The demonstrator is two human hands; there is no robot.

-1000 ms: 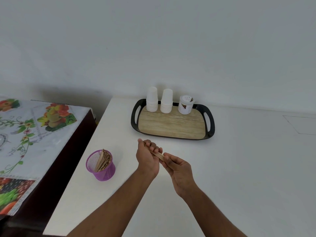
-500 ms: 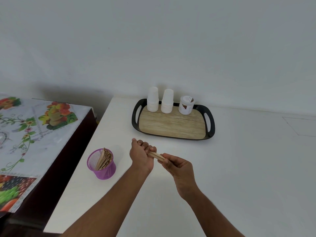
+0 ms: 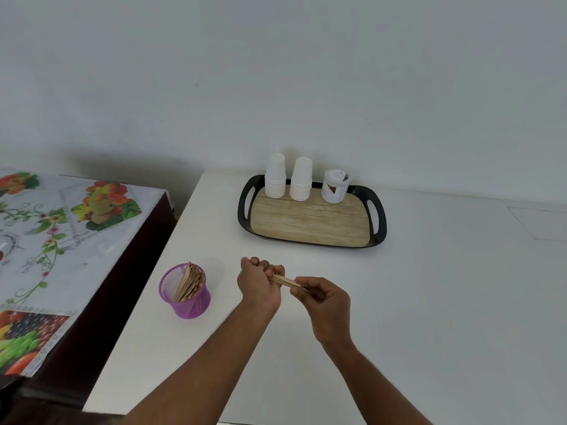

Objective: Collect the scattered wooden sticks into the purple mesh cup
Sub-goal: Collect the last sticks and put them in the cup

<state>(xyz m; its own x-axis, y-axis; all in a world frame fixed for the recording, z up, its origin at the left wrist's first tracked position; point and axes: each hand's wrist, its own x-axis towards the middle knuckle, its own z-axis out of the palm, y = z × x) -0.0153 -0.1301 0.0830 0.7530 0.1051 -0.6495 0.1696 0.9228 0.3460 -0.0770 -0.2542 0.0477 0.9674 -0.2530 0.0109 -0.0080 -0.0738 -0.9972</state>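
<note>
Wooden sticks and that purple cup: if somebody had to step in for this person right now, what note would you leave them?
Left hand: grips one end of a small bundle of wooden sticks, above the white table.
Right hand: pinches the other end of the same bundle.
Purple mesh cup: upright on the table, to the left of the hands, already holding many sticks.
Done: most sticks are in the cup; no loose ones show on the table.
Left: carry the held bundle to the cup and drop it in.
The tray with two paper cup stacks and a jar is untouched.
</note>
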